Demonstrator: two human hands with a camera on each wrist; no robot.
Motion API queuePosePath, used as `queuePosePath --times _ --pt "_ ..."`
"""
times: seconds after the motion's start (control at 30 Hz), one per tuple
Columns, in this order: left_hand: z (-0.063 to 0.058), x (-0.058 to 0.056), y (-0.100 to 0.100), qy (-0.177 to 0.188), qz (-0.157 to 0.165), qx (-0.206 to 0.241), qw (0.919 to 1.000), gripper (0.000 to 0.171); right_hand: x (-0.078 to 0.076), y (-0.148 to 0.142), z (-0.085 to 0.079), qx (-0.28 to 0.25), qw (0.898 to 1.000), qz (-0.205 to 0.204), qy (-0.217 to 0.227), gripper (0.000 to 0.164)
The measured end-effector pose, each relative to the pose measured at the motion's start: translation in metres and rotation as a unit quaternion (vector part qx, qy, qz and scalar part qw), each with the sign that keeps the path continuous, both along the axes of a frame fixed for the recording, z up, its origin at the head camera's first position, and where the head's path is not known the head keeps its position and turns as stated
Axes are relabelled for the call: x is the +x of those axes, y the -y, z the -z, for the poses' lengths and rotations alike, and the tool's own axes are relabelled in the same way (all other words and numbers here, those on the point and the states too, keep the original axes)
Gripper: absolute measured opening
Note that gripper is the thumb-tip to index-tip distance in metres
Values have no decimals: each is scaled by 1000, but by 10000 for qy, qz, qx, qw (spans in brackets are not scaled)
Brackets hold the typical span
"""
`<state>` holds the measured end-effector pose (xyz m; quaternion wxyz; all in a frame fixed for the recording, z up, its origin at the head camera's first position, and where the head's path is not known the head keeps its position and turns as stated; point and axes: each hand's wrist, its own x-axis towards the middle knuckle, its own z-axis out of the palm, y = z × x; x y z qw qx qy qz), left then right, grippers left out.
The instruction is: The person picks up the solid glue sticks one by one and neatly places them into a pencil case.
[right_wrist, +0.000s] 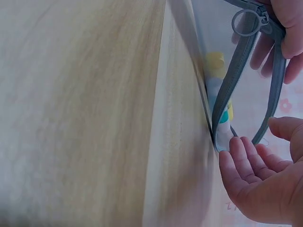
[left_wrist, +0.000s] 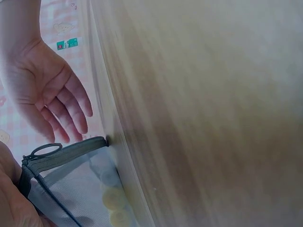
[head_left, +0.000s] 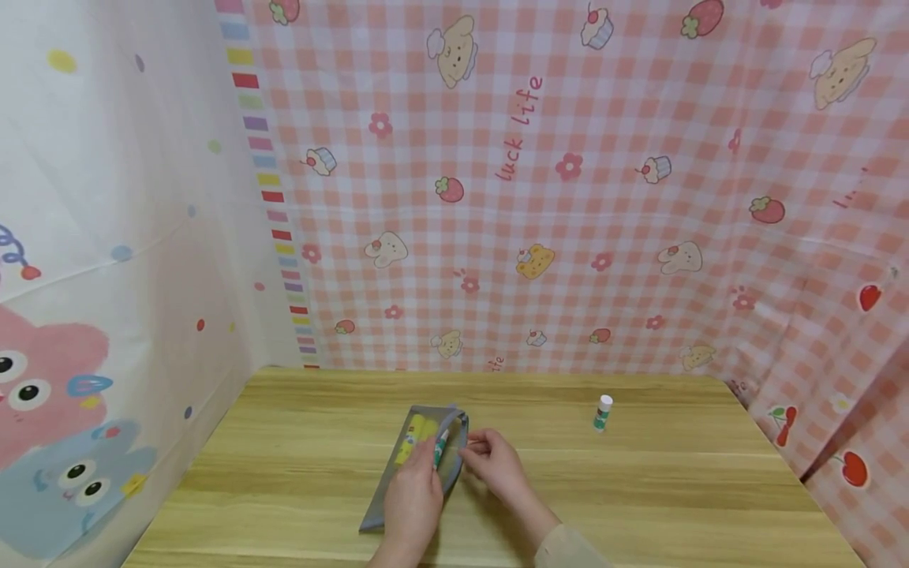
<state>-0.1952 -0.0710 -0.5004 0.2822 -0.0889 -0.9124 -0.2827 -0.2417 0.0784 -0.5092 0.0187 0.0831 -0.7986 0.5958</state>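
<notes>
A grey mesh zip pouch (head_left: 377,505) lies on the table with its zipped mouth spread apart toward the right. My left hand (head_left: 414,493) grips the pouch at its near side; in the right wrist view its fingers are by the ring zip pull (right_wrist: 245,33). Inside the pouch are yellow tubes (head_left: 415,439) and a white-and-green glue stick (head_left: 440,448). My right hand (head_left: 499,467) is at the pouch's open mouth, fingers relaxed and loosely bent, holding nothing. In the right wrist view its thumb is close to the zip edge (right_wrist: 273,94); contact is hard to tell.
Another glue stick (head_left: 603,415), white-capped with a green label, stands upright at the back right of the wooden table (head_left: 639,489). A pink checked cloth (head_left: 554,205) hangs behind the table, and a white patterned cloth (head_left: 163,237) hangs at the left.
</notes>
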Motion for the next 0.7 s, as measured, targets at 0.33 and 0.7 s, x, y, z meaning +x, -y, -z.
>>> queuePosePath --times 0.33,0.7 --pt "0 1 0 13 -45 60 10000 43 1 -8 -2 295 9988 50 -388 31" --pt "1 1 0 -8 -62 71 10000 42 5 -28 -8 371 9958 190 -814 29"
